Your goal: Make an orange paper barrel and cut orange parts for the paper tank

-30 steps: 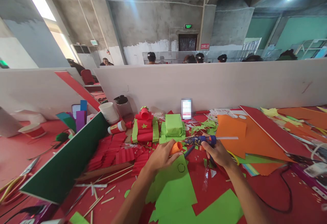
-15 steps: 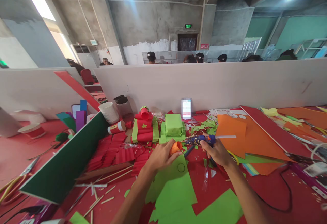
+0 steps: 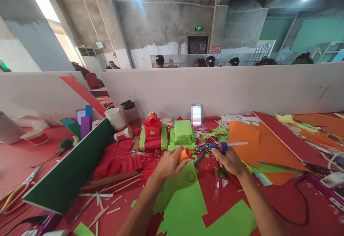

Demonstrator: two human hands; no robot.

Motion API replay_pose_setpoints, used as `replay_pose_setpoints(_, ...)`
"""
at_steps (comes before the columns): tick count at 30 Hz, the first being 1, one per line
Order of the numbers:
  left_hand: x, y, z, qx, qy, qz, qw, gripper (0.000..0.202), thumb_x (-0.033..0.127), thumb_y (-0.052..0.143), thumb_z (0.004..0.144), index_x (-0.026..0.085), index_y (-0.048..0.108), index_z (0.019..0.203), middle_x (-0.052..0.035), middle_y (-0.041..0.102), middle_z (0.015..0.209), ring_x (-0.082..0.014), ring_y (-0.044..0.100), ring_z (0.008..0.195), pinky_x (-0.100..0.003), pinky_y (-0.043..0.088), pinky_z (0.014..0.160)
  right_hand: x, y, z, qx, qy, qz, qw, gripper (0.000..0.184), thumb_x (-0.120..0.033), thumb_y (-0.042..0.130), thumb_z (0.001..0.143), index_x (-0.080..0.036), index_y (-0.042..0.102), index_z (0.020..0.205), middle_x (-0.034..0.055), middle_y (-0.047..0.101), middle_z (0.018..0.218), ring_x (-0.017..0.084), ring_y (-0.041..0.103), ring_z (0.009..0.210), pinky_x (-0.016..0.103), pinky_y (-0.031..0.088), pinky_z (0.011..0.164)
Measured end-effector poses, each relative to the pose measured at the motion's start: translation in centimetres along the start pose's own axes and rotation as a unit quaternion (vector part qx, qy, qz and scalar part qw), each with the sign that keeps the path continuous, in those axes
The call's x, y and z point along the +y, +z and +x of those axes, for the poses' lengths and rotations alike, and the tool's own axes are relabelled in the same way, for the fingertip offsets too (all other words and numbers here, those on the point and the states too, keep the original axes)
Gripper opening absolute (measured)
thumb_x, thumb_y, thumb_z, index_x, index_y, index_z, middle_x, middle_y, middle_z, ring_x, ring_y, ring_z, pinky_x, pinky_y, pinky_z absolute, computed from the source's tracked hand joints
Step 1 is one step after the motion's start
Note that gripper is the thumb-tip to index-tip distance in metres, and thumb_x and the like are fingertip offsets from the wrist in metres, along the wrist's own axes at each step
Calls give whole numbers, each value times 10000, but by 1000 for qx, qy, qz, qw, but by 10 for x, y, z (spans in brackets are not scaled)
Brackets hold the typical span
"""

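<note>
An orange paper tube (image 3: 185,153) is pinched in my left hand (image 3: 170,164), its open end turned to the right. My right hand (image 3: 230,160) grips a blue hot glue gun (image 3: 212,147), with a pale glue stick jutting out of its back. The gun's nozzle points left, close to the tube's rim; whether they touch I cannot tell. Under my left hand lies green paper (image 3: 184,196) with a small drawn circle. Just beyond stands a green paper-covered box (image 3: 183,132), and left of it a red and green paper model (image 3: 152,132) bearing a yellow star.
A dark green board (image 3: 72,168) stands on edge at left, beside folded red paper strips (image 3: 116,159). Behind are paper cups (image 3: 115,117), a jug (image 3: 130,112) and a lit phone (image 3: 196,114). Orange sheets (image 3: 271,150) lie right. A white partition (image 3: 215,89) closes off the back.
The glue gun's nozzle and the orange tube have shifted very slightly against each other. Both hands keep their hold, and the table's things stay put.
</note>
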State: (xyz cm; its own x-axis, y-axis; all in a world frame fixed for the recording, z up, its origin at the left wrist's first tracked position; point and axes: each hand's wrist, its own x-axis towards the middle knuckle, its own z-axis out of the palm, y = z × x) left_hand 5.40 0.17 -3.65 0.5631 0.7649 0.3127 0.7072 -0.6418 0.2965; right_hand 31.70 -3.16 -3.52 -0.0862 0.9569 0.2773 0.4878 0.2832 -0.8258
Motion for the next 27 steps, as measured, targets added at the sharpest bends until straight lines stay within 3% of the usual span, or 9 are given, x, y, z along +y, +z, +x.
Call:
replay_pose_setpoints(9,-3,0,0,-4,-10,-4,1000,344,541,388,954,209,478,956,-11,627,727,-201,620,631,-252,314,529,-3,-3,-1,-30,23,31,999,467,-580,503,901,-211,470,616,-46,460,458,123,485,386,248,388,452)
replay_pose_setpoints(16,-4,1,0,-3,-15,0,1000,333,533,399,948,211,486,958,-10,626,725,-206,635,657,-253,318,538,4,-3,-2,-35,34,88,995,464,-606,509,887,-167,633,807,51,693,735,107,496,407,254,432,449)
replay_pose_setpoints(27,-5,4,1,2,-23,-1,1000,348,558,437,925,220,508,969,-14,644,738,-217,660,682,-245,342,534,4,-1,0,-25,20,61,998,451,-600,496,896,-194,542,704,-14,582,602,103,489,377,236,397,412)
